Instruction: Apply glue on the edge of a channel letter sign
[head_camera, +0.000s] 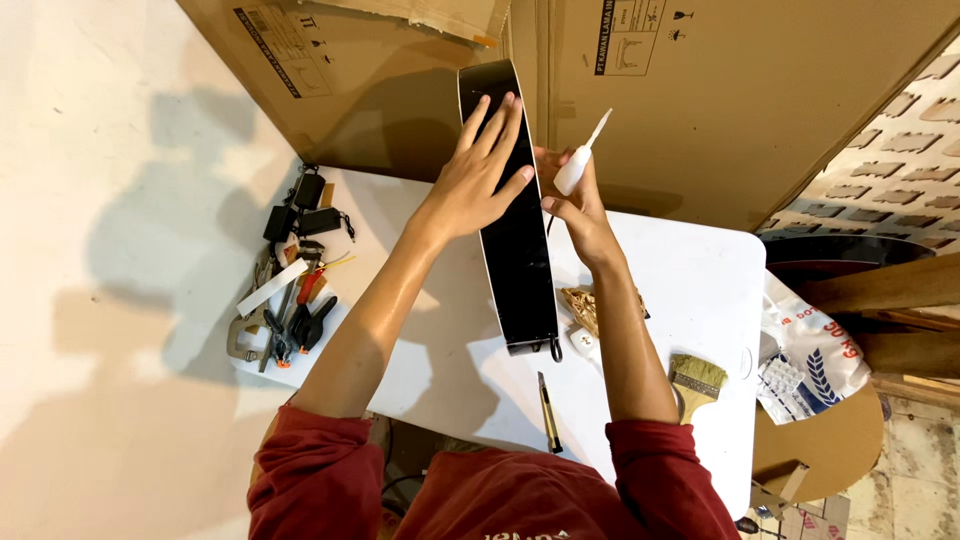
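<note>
From the head camera, looking down, a long glossy black panel (515, 220) stands on its edge across the white surface (690, 270), its far end rising toward the brown cardboard sheets (740, 90) propped behind. The left hand (478, 170) lies flat against the panel's near face, fingers spread and pointing upward, so its grip is released: it presses and steadies rather than clasps. The right hand (575, 205) is closed around a small white glue bottle (578, 160), held just beside the panel's right face with the thin nozzle tilted up and away from the panel. To do this well, it seems wise to keep the flat palm firm so the panel stays upright, and to bring the nozzle down to the edge before squeezing gently, so the bead stays thin and does not run down the shiny face. On the surface near the panel's lower end lie a pile of small wooden pieces (585, 305), a utility knife (549, 412) and a paintbrush (696, 382) with pale bristles. At the left corner sits a heap of clamps and pliers (285, 325) with black adapters (305, 205) beyond. A printed plastic sack (815, 360) lies to the right, off the surface.
</note>
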